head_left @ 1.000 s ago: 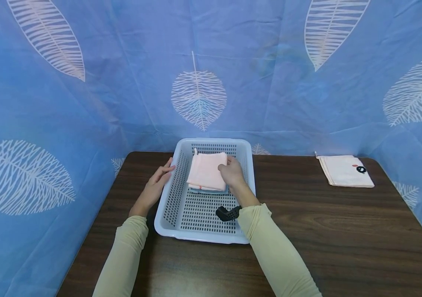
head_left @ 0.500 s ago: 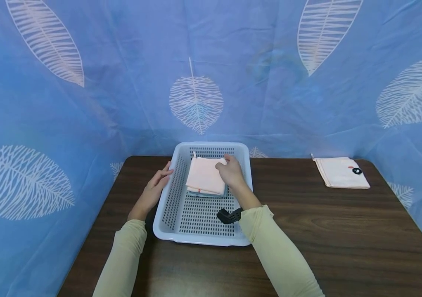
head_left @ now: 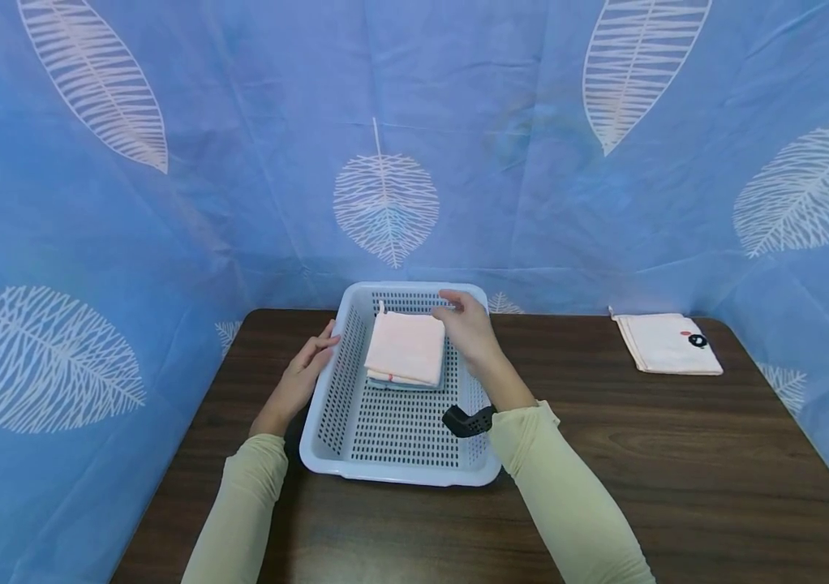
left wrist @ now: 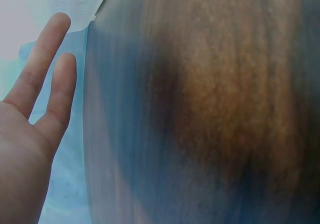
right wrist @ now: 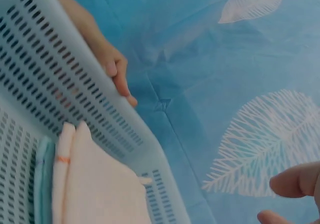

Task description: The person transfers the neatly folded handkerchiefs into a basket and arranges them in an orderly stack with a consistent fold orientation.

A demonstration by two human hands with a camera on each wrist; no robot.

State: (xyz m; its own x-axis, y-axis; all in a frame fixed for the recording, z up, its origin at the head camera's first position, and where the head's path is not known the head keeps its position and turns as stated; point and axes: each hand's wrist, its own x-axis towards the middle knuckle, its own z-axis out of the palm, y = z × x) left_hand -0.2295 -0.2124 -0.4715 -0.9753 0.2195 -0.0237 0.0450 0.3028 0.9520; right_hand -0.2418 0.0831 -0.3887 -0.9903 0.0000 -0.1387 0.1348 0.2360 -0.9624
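Note:
A light blue perforated plastic basket stands on the dark wooden table in the head view. Inside it, toward the back, a folded pale pink towel lies on a folded blue-green towel, whose edge shows beneath. My left hand touches the basket's left rim with extended fingers. Over the right side of the basket is my right hand, beside the towels and holding nothing. Its thumb and a finger stand apart in the right wrist view.
A folded white towel with a black and red motif lies on the table's back right. Blue cloth printed with white leaves hangs behind and at both sides. A black wrist camera mount juts over the basket.
My right hand has let go of the pink towel and moved right, away from it. The left hand stays at the basket's rim. The head view has shifted slightly.

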